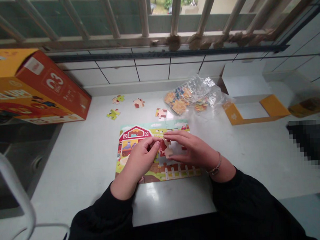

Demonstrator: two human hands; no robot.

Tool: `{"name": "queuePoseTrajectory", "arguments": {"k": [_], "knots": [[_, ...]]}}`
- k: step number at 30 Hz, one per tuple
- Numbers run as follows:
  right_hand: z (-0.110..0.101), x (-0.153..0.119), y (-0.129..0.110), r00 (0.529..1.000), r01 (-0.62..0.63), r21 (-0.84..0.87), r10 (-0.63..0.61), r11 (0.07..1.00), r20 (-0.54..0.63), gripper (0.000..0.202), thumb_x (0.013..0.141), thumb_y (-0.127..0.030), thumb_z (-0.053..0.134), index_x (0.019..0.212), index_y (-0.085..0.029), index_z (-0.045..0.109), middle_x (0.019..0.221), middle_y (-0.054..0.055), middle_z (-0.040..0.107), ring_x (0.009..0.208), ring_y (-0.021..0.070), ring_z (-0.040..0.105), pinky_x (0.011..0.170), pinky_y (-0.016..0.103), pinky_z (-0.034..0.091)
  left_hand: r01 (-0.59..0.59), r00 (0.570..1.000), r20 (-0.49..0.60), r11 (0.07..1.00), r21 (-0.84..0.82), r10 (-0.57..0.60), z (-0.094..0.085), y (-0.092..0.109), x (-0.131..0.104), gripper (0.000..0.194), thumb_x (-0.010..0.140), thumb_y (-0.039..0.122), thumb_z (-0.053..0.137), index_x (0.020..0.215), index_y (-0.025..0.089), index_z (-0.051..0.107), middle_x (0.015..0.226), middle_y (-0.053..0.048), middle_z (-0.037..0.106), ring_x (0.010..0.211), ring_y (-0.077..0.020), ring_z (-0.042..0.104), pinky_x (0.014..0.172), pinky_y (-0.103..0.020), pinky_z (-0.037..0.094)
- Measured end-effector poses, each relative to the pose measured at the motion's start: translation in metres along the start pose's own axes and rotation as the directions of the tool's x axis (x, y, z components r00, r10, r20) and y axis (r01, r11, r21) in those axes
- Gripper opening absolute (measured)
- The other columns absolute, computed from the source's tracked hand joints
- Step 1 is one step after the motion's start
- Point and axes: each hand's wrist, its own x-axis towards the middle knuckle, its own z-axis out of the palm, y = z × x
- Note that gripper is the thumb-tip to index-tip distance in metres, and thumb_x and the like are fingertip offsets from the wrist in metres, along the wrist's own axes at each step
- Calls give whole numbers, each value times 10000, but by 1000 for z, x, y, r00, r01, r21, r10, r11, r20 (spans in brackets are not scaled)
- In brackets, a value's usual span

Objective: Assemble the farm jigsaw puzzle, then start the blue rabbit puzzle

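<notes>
A farm jigsaw puzzle (152, 175) lies flat on the white counter, with a gap right of its centre. At that gap is a brown and cream puzzle piece (167, 149). My left hand (141, 156) rests over the puzzle's middle, thumb and index finger pressed together at the piece's left edge. My right hand (194, 150) arches over the right part, its fingers and thumb apart around the gap, with nothing visibly held. Loose pieces lie above the puzzle: a green one (113, 114), another green one (118, 98), a brown and cream one (138, 103) and a pink one (161, 113).
An orange and red box (65, 92) stands at the left beside a dark sink (15, 151). A clear plastic bag (185, 97) of pieces lies behind the puzzle. An open orange and white carton (231, 114) is at the right. A white curved tube (20, 193) rises at lower left.
</notes>
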Motion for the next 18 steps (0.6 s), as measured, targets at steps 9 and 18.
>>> {"name": "queuePoseTrajectory", "arguments": {"k": [9, 18], "knots": [[9, 0, 1, 991, -129, -97, 124, 987, -48, 430, 1044, -252, 784, 1464, -249, 693, 1097, 69, 775, 959, 225, 758, 851, 372, 656, 37, 994, 111, 973, -229, -11, 9, -3, -2, 398, 1072, 450, 677, 1398, 229, 733, 1016, -64, 822, 906, -243, 791, 859, -418, 649], [6, 4, -6, 986, 51, -35, -45, 998, 163, 364, 1027, -248, 813, 1384, -266, 744, 1430, 87, 796, 1268, 257, 739, 1103, 440, 589, -51, 989, -128, 979, 195, 77, -2, 2, -2, 225, 1079, 290, 613, 1219, 215, 773, 1074, -60, 817, 937, -242, 769, 885, -418, 620]]}}
